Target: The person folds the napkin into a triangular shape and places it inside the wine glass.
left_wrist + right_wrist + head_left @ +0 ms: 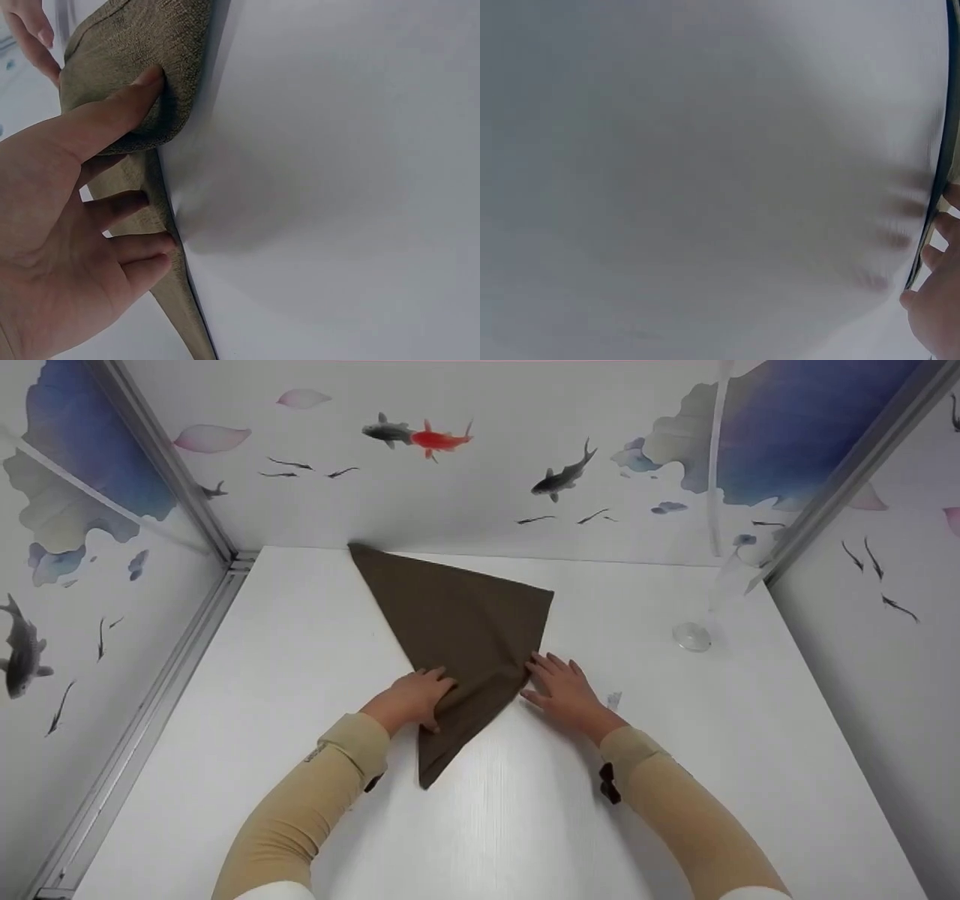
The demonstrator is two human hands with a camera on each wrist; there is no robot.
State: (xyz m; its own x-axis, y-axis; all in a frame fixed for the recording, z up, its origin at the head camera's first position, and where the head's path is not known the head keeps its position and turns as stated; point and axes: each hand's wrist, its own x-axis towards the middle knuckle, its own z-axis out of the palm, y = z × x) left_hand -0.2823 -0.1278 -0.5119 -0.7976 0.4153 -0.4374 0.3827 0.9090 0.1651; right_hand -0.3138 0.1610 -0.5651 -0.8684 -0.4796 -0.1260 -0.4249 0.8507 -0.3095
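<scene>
Brown cloth (450,611) is laid folded on the table (712,735). It is pressed by the left hand (410,697), unclenched, likely for steadying; its edge is touched by the right hand (568,694), fingers extended.

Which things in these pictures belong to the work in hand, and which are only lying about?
Work in hand:
folded dark-brown fabric cloth
left hand, right hand, both touching it

Apparently lying about:
clear stemmed glass, round foot
small pale scrap, unclear

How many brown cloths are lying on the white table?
1. The brown cloth lies folded near the middle of the white table, reaching toward the back wall; another underneath would be hidden.
</scene>
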